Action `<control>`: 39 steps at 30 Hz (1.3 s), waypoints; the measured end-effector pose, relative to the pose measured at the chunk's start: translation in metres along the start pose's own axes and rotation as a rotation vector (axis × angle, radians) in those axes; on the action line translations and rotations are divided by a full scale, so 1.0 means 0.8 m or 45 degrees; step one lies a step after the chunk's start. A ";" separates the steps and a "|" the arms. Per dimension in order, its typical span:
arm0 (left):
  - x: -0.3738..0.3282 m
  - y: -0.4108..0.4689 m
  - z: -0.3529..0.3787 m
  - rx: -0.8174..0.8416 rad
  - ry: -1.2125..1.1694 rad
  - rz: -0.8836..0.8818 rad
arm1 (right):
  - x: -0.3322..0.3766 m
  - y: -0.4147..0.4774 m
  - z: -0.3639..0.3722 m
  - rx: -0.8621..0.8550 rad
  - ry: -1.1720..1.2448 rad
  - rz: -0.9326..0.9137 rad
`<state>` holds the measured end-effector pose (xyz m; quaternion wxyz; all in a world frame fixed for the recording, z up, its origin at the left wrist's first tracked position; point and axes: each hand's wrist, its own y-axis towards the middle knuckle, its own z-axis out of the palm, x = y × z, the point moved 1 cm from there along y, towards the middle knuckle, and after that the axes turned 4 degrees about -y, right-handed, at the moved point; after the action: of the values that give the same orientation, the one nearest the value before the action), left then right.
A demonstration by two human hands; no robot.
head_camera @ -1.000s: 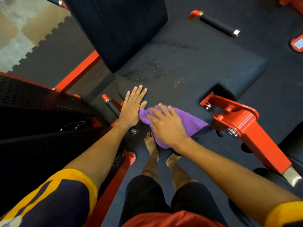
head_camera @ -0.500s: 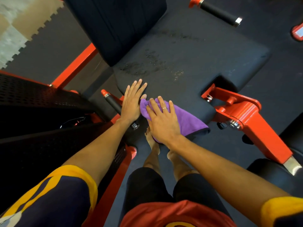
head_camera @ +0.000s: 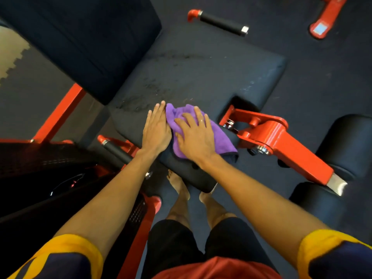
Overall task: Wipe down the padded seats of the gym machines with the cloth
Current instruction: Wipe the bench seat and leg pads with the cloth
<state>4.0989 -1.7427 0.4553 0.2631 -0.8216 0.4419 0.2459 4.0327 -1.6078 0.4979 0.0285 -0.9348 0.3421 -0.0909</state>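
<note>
A purple cloth [head_camera: 220,137] lies bunched on the near edge of the black padded seat [head_camera: 201,77] of a red-framed gym machine. My right hand [head_camera: 196,136] presses flat on the cloth with its fingers spread. My left hand [head_camera: 156,128] rests flat on the seat pad right beside the cloth, its fingers straight and close together, touching the cloth's left edge. Dark damp streaks mark the seat's middle and left part. The black backrest pad [head_camera: 84,43] rises at the upper left.
A red pivot arm [head_camera: 281,139] juts from the seat's right side toward two black roller pads [head_camera: 346,141]. Black-grip handles [head_camera: 221,22] stick out beyond the seat and at its left [head_camera: 115,151]. A dark perforated shroud [head_camera: 40,168] stands left. My bare feet [head_camera: 179,184] are under the seat's edge.
Both hands have slid forward over the seat with the cloth, which is now more bunched at its front. My left hand has closed in against the cloth.
</note>
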 end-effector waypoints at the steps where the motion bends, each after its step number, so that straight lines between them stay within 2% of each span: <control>1: -0.002 0.008 0.000 0.002 0.011 0.013 | -0.018 0.017 0.000 -0.029 0.005 0.015; 5: -0.008 0.029 -0.002 0.023 0.123 0.072 | -0.097 0.073 -0.013 -0.065 -0.015 0.375; 7: -0.014 0.037 -0.002 0.034 0.157 0.115 | -0.097 0.067 -0.015 -0.088 0.039 0.536; 9: -0.021 0.041 -0.001 0.035 0.162 0.128 | -0.069 0.047 -0.010 -0.104 0.023 0.468; 11: -0.032 0.044 -0.001 0.040 0.080 0.100 | -0.053 0.029 -0.004 -0.081 0.037 0.251; 14: -0.043 0.056 0.005 0.081 0.049 0.128 | -0.086 0.048 -0.009 -0.101 0.055 0.099; 16: -0.048 0.067 0.014 0.116 0.138 0.177 | -0.128 0.074 -0.018 -0.146 0.018 0.231; 19: -0.059 0.078 0.022 0.109 0.151 0.184 | -0.180 0.085 -0.030 -0.248 0.044 0.599; 21: -0.064 0.087 0.027 0.108 0.175 0.234 | -0.174 0.077 -0.029 -0.316 0.034 0.773; 24: -0.070 0.101 0.032 0.106 0.202 0.285 | -0.146 0.076 -0.019 -0.341 -0.070 0.664; 27: -0.077 0.109 0.038 0.123 0.198 0.296 | -0.178 0.083 -0.026 -0.291 -0.097 0.504; 29: -0.079 0.115 0.037 0.157 0.198 0.298 | -0.205 0.079 -0.033 -0.287 -0.070 0.656; 31: -0.081 0.117 0.034 0.175 0.212 0.299 | -0.213 0.067 -0.035 -0.295 0.096 0.900; 32: -0.083 0.118 0.034 0.181 0.214 0.295 | -0.209 0.060 -0.035 -0.313 0.131 0.943; 37: -0.109 0.139 0.039 0.192 0.229 0.369 | -0.191 0.035 -0.029 -0.133 -0.069 0.529; 39: -0.132 0.154 0.049 0.224 0.242 0.449 | -0.204 0.047 -0.035 -0.108 -0.088 0.464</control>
<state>3.9356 -1.7124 0.4669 0.2440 -0.7248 0.6214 0.1702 3.8814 -1.5310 0.4961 0.0169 -0.8603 0.5081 -0.0377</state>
